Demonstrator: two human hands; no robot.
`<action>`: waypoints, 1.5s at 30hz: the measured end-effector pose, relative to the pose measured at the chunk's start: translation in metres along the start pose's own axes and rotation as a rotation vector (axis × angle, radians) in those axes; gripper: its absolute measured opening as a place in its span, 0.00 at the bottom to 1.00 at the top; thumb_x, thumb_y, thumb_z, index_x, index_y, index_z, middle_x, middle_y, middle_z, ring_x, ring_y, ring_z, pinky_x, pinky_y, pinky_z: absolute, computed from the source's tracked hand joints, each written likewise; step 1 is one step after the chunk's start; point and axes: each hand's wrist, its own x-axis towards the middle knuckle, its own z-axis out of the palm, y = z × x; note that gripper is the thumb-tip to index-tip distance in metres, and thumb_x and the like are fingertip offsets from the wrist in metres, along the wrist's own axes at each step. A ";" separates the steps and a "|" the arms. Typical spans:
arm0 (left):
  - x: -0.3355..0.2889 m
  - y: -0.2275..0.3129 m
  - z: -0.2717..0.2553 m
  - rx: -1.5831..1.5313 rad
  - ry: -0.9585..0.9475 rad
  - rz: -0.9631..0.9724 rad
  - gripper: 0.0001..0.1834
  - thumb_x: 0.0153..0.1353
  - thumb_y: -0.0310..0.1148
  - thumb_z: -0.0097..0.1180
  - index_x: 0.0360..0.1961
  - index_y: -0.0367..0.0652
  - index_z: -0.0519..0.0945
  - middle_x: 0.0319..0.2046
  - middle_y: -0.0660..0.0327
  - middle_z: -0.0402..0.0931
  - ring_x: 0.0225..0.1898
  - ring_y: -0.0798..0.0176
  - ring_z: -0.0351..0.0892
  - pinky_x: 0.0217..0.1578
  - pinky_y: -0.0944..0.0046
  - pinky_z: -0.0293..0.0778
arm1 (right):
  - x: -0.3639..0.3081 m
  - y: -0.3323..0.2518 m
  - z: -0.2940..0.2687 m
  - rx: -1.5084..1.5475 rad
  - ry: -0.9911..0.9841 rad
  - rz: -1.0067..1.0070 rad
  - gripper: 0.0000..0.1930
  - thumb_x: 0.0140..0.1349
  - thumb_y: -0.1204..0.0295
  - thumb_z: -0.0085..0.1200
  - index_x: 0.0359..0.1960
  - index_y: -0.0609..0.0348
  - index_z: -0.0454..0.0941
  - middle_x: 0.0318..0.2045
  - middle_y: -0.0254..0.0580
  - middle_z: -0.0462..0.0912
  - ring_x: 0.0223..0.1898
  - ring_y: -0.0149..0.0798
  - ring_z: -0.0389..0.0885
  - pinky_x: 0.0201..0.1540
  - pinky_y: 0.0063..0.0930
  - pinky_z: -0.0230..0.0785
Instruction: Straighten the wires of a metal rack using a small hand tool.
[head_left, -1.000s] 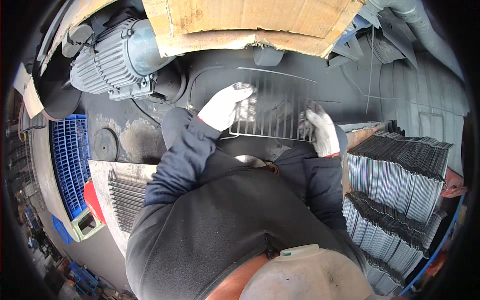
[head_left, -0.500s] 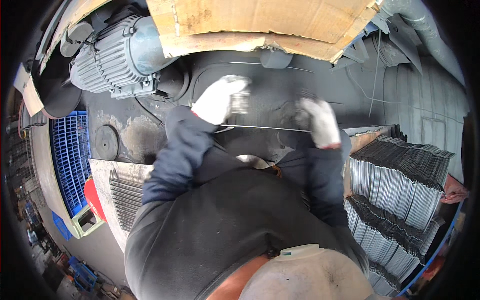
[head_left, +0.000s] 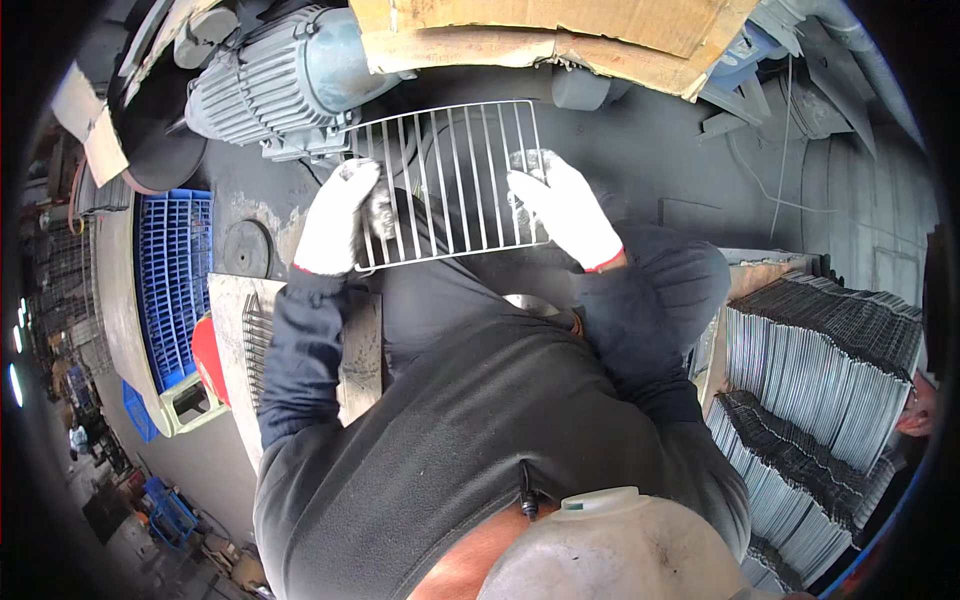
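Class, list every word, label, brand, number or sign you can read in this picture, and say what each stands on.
None can be read.
Wire rack between the gloved hands: no lettering shows.
Grey motor: no legible text.
Cardboard: no legible text.
Stacked racks at right: no lettering shows.
Background clutter at far left: too small and blurred to tell.

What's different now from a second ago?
The wire rack has moved to the person's left, carried by the left hand and right hand, both keeping hold of it. The grey motor and the stacked racks at right stayed in place.
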 end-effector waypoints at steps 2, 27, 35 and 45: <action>-0.027 0.021 0.006 0.021 0.053 0.045 0.10 0.79 0.38 0.60 0.48 0.42 0.78 0.29 0.65 0.79 0.25 0.69 0.79 0.27 0.66 0.78 | -0.019 -0.011 0.009 -0.288 0.281 -0.166 0.27 0.68 0.64 0.72 0.64 0.64 0.79 0.48 0.44 0.88 0.45 0.40 0.89 0.50 0.34 0.83; -0.035 -0.051 0.132 -0.246 -0.123 0.344 0.07 0.81 0.31 0.56 0.47 0.38 0.78 0.31 0.56 0.85 0.27 0.64 0.83 0.35 0.62 0.83 | -0.113 0.027 -0.031 1.244 0.278 -0.238 0.28 0.85 0.53 0.47 0.74 0.59 0.71 0.66 0.55 0.81 0.64 0.60 0.83 0.70 0.66 0.74; 0.029 -0.069 0.113 -0.258 -0.046 0.027 0.06 0.79 0.31 0.61 0.41 0.44 0.79 0.28 0.67 0.77 0.23 0.70 0.77 0.26 0.68 0.76 | -0.078 0.032 -0.120 0.302 0.068 0.208 0.27 0.76 0.64 0.60 0.71 0.64 0.73 0.45 0.39 0.88 0.39 0.30 0.85 0.44 0.24 0.78; 0.075 -0.081 0.139 -0.064 -0.281 -0.158 0.07 0.79 0.33 0.61 0.46 0.41 0.79 0.30 0.67 0.79 0.25 0.73 0.77 0.28 0.68 0.78 | -0.066 0.030 -0.127 0.291 0.354 0.175 0.15 0.75 0.71 0.63 0.58 0.62 0.78 0.39 0.40 0.87 0.31 0.30 0.84 0.35 0.29 0.80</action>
